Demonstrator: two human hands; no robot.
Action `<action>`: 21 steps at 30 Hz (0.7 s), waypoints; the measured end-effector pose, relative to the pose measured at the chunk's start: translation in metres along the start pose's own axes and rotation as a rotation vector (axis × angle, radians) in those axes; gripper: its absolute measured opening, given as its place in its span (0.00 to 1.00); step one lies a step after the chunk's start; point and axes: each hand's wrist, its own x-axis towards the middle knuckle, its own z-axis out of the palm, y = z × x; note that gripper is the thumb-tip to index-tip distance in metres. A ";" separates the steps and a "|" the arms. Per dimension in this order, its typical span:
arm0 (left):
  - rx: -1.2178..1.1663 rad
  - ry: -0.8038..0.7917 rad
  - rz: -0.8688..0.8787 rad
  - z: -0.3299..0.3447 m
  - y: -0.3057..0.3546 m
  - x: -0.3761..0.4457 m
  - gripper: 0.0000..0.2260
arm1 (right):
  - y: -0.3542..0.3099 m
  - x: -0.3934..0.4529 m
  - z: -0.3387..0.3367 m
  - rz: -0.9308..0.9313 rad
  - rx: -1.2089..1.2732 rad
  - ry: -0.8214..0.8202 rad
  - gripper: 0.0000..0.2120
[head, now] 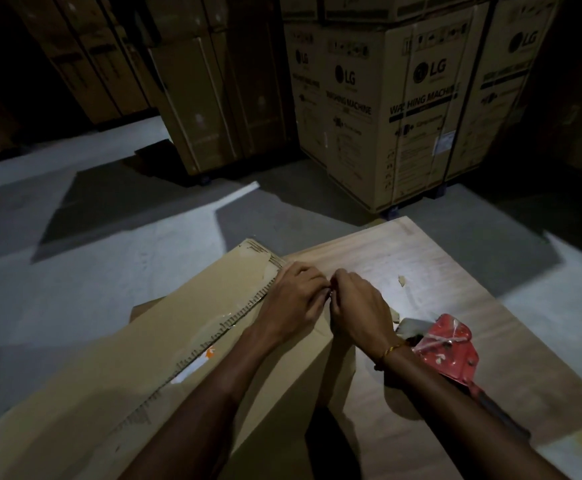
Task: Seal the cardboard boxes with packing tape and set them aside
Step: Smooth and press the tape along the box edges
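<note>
A long brown cardboard box [165, 344] lies across a wooden table [456, 282], its top flaps meeting along a ragged seam with shiny clear tape. My left hand [293, 299] rests on the box's far end with curled fingers. My right hand [355, 303] is next to it, fingertips touching the left's, both pinching something small that I cannot make out. A red tape dispenser [445, 348] lies on the table just right of my right wrist.
Tall washing machine cartons [404, 109] stand behind the table, and more brown cartons [213, 98] stand at the back left. Grey concrete floor [75, 254] lies to the left. A small scrap of cardboard [402, 280] sits on the table.
</note>
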 end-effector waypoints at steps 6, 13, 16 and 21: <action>0.026 -0.077 -0.007 -0.006 -0.032 0.010 0.16 | 0.003 -0.006 0.005 0.021 -0.114 0.048 0.08; 0.066 -0.167 -0.219 -0.028 -0.121 0.033 0.16 | 0.002 -0.007 0.006 0.021 -0.194 0.068 0.10; 0.087 -0.196 -0.308 -0.033 -0.141 0.041 0.14 | 0.002 -0.006 0.008 0.021 -0.205 0.098 0.10; -0.054 -0.196 -0.529 -0.029 -0.149 0.046 0.18 | 0.002 -0.006 0.009 0.026 -0.201 0.097 0.09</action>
